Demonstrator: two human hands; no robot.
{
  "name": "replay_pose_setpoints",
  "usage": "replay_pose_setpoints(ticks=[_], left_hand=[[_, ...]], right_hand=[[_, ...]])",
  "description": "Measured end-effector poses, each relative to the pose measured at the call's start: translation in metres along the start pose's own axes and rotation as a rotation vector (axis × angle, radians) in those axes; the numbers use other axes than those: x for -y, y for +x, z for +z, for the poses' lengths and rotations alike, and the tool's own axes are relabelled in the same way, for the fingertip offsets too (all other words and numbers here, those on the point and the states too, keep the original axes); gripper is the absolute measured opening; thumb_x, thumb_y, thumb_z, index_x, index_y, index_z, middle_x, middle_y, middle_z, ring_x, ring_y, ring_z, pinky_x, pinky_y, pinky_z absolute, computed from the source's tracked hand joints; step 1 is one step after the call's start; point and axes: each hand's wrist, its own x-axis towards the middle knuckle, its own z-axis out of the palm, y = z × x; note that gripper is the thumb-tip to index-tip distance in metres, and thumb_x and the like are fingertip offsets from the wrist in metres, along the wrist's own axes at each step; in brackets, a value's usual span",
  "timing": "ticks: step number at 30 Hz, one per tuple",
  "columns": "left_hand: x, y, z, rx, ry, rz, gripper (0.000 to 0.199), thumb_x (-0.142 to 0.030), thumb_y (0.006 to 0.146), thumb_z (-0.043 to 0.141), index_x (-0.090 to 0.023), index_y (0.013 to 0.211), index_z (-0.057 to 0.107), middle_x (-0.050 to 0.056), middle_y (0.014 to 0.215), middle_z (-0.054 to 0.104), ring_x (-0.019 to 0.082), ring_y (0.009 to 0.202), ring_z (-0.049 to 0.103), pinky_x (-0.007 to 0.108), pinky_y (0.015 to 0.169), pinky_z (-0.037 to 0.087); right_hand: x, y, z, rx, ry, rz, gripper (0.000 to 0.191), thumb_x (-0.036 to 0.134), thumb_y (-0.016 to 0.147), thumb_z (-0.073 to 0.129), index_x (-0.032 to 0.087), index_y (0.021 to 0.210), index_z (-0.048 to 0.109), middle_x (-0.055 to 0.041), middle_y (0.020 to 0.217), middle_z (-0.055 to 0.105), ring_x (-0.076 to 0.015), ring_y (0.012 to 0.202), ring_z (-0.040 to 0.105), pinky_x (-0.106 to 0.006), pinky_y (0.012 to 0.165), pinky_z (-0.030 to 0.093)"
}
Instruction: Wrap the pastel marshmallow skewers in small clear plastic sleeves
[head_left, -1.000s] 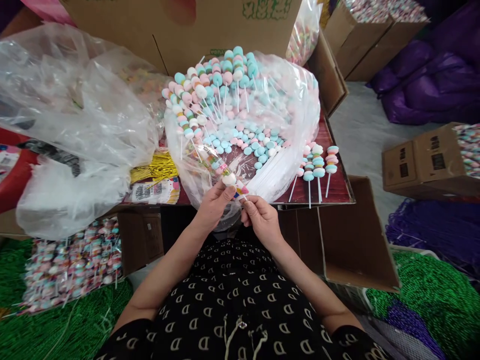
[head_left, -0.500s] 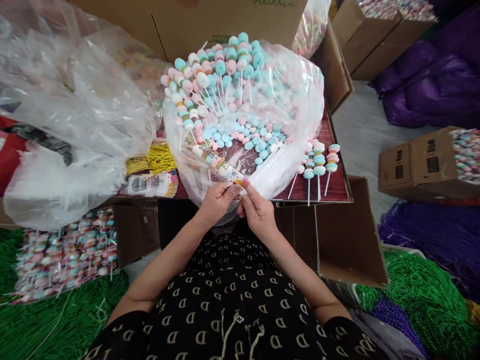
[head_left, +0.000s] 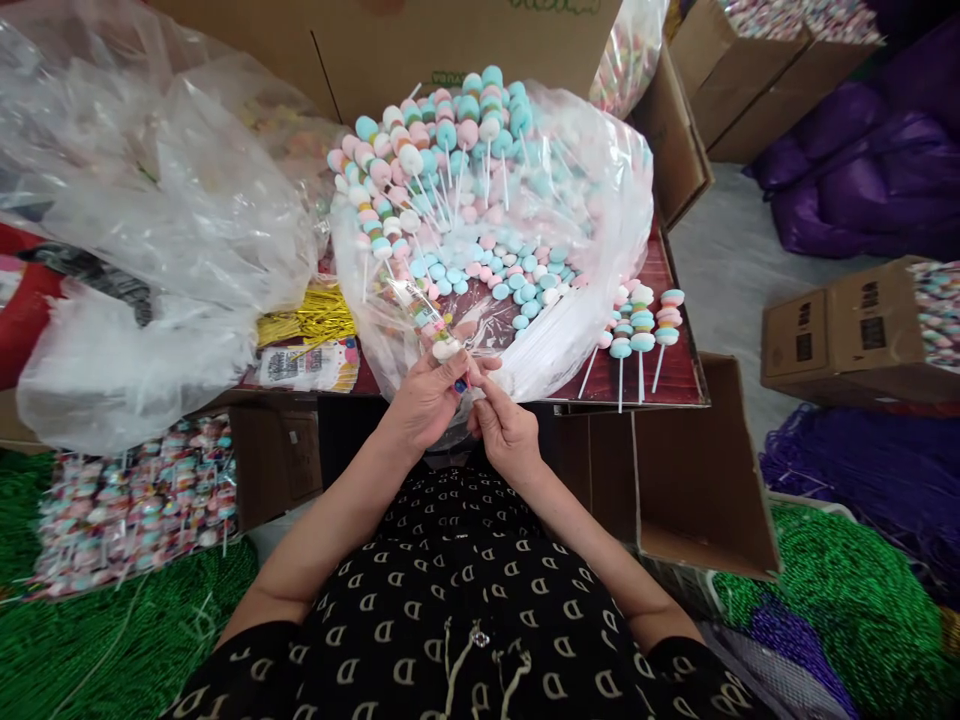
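The left hand (head_left: 429,402) and right hand (head_left: 510,436) are close together and touching, just over the front edge of the counter (head_left: 679,375) and above a black patterned shirt (head_left: 465,580). The left fingers (head_left: 448,374) are curled closed around a candy skewer (head_left: 444,346) in a clear plastic sleeve (head_left: 409,308). Its white candy sits just above those fingers, and the sleeve runs up and left away from them. The right fingers (head_left: 486,398) are pinched together beside the left ones, with the exact grip partly hidden. A small dark blue bit (head_left: 460,385) shows between the hands; can't tell what it is.

Straight ahead of the fingers is a large clear plastic bag (head_left: 600,200) full of pastel pink and blue candy skewers. To their right, three loose skewers (head_left: 641,330) lie on the counter. To their left are gold twist ties (head_left: 307,322) and printed cards (head_left: 304,366). Down and right is an open cardboard box (head_left: 705,480). Down and left, bagged skewers (head_left: 135,510) lie on green bead necklaces (head_left: 112,640).
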Motion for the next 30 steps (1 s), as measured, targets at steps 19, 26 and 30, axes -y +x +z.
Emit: replay_pose_setpoints(ticks=[19, 26, 30], left_hand=[[0.017, -0.027, 0.007, 0.595, -0.018, -0.381, 0.050, -0.062, 0.084, 0.077, -0.018, 0.069, 0.057, -0.010, 0.048, 0.034, 0.010, 0.044, 0.049, 0.035, 0.072, 0.059], [0.023, -0.023, -0.002, 0.310, 0.471, -0.117, 0.045, -0.061, 0.088, 0.071, -0.022, 0.072, 0.056, -0.005, 0.053, 0.048, 0.015, 0.053, 0.052, 0.035, 0.073, 0.054], [0.020, -0.019, -0.010, -0.068, 0.763, 0.164, 0.025, -0.045, 0.086, 0.078, -0.024, 0.095, 0.066, 0.002, 0.073, 0.065, 0.024, 0.076, 0.066, 0.034, 0.079, 0.050]], right_hand=[[0.035, 0.039, -0.056, 0.236, 0.655, 0.321, 0.069, 0.068, 0.080, 0.076, 0.025, 0.134, 0.066, -0.0098, 0.117, 0.079, -0.0282, 0.110, 0.076, -0.044, 0.095, 0.062], [0.033, 0.031, -0.022, -0.010, 0.574, 0.374, 0.051, 0.062, 0.079, 0.079, 0.026, 0.113, 0.067, -0.0066, 0.099, 0.080, -0.0239, 0.082, 0.075, -0.038, 0.070, 0.066], [0.033, 0.034, -0.016, -0.182, 0.412, 0.227, 0.036, 0.054, 0.083, 0.079, 0.025, 0.101, 0.068, -0.0057, 0.100, 0.079, -0.0226, 0.094, 0.074, -0.041, 0.091, 0.064]])
